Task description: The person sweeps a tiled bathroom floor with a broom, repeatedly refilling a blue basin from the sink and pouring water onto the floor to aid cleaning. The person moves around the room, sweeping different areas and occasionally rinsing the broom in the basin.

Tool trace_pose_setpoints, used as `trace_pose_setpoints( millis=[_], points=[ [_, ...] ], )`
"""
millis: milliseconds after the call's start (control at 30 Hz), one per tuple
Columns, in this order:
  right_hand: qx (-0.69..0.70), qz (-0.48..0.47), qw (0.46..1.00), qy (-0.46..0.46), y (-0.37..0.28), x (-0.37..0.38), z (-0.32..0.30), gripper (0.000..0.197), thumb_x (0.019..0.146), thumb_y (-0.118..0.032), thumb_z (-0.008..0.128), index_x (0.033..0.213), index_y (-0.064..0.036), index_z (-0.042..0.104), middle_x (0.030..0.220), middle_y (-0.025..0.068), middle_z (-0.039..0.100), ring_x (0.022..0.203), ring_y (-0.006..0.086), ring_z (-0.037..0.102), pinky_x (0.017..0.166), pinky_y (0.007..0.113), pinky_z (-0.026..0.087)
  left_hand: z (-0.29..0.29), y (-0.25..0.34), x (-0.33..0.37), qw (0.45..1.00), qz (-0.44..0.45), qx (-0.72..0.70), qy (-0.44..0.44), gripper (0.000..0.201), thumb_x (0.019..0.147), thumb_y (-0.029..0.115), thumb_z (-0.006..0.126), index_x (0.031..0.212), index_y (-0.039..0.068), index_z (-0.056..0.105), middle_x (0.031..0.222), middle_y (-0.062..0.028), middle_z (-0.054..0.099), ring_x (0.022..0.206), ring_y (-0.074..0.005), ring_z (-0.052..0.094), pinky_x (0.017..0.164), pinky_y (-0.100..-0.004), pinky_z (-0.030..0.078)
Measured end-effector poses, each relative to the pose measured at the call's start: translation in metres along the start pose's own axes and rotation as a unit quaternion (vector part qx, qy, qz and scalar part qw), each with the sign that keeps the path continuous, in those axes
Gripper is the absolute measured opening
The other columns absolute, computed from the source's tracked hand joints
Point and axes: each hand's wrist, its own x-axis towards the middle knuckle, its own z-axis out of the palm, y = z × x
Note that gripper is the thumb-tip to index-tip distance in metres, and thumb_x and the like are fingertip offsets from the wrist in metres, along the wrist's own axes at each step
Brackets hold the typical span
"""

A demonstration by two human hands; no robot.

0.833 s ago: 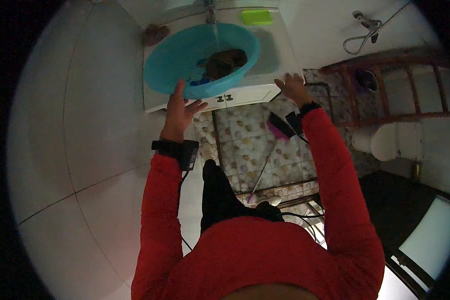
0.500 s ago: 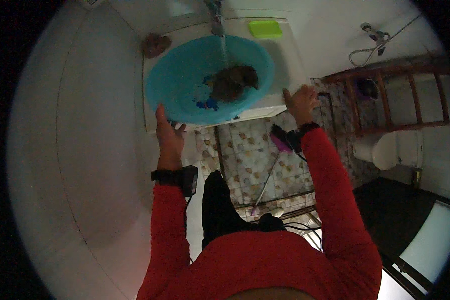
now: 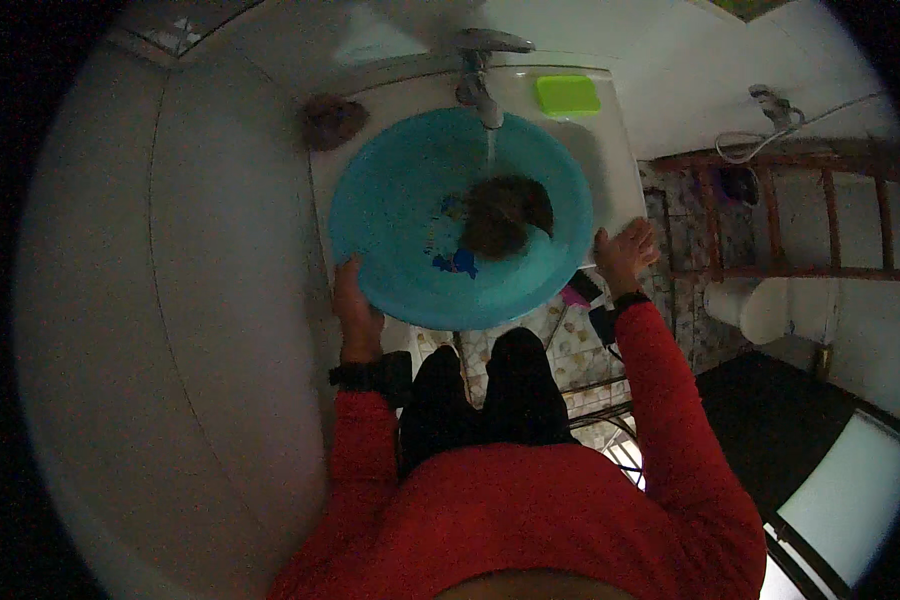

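A round turquoise basin [image 3: 410, 290] stands on the white washbasin counter, with water from the tap [image 3: 484, 95] running into it. In it lies a dark brown soaked clump [image 3: 498, 225], perhaps cloth, beside a blue printed shape [image 3: 457, 262] on the basin's bottom. My left hand [image 3: 358, 312] is at the basin's near-left rim, a finger stretched up along it; the inner side of this hand is partly hidden by the rim. My right hand [image 3: 625, 250] lies open at the counter's near-right edge, fingers spread, apart from the basin, holding nothing.
A lime-green soap dish [image 3: 568, 95] sits right of the tap, and a brownish lump [image 3: 332, 121] at the counter's far-left corner. To the right are a shower hose [image 3: 745, 148], a wooden rack [image 3: 768, 210] and a white toilet [image 3: 755, 310]. A purple-and-black brush [image 3: 582, 290] shows below the counter.
My view has shifted, and the basin and tap appear lower and larger. Both hands sit lower in the picture, and both my knees now show under the basin's near rim. Water keeps running.
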Motion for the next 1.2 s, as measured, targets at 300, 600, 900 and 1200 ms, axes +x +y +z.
trace_pose_setpoints(
  millis=[300, 600, 900, 1200],
  points=[
    [-0.097, 0.030, 0.995, -0.005, -0.012, 0.001, -0.008, 0.100, 0.089, -0.063, 0.047, 0.152, 0.0049, 0.009, 0.159, 0.0254, 0.007, 0.145, 0.0465, 0.009, 0.110, 0.070, 0.011, 0.005, 0.018, 0.020, 0.940, 0.103, 0.284, 0.158, 0.064, 0.088, 0.017, 0.067, 0.140, -0.005, 0.038, 0.136, -0.0169, 0.050, 0.125, -0.0310, 0.048, 0.107, -0.0418, 0.037],
    [0.084, -0.391, 0.916, 0.039, -0.050, 0.076, -0.091, 0.040, 0.090, -0.030, 0.066, 0.114, 0.0018, 0.060, 0.110, 0.0181, 0.058, 0.107, 0.0395, 0.054, 0.089, 0.053, 0.046, 0.066, 0.076, 0.000, 0.979, -0.137, -0.148, -0.023, 0.063, 0.088, 0.012, 0.064, 0.145, 0.003, 0.038, 0.142, -0.0145, 0.043, 0.130, -0.0307, 0.042, 0.109, -0.0472, 0.032],
    [-0.035, -0.619, 0.676, -0.399, -0.235, 0.064, -0.043, 0.038, 0.093, -0.024, 0.052, 0.124, -0.0028, 0.059, 0.119, 0.0251, 0.061, 0.110, 0.0391, 0.060, 0.092, 0.048, 0.050, 0.059, 0.054, 0.012, 0.909, -0.207, -0.362, -0.009, 0.025, 0.085, 0.024, 0.069, 0.107, 0.013, 0.062, 0.093, -0.0098, 0.065, 0.089, -0.0281, 0.062, 0.083, -0.0534, 0.048],
    [-0.076, -0.522, 0.835, -0.157, -0.291, 0.025, 0.013, 0.053, 0.089, -0.036, 0.055, 0.129, -0.0007, 0.055, 0.128, 0.0310, 0.051, 0.114, 0.0446, 0.054, 0.097, 0.057, 0.044, 0.068, 0.067, 0.029, 0.913, -0.221, -0.335, 0.074, 0.016, 0.087, 0.026, 0.067, 0.097, 0.014, 0.062, 0.089, -0.0122, 0.064, 0.083, -0.0293, 0.061, 0.073, -0.0526, 0.048]
  ],
)
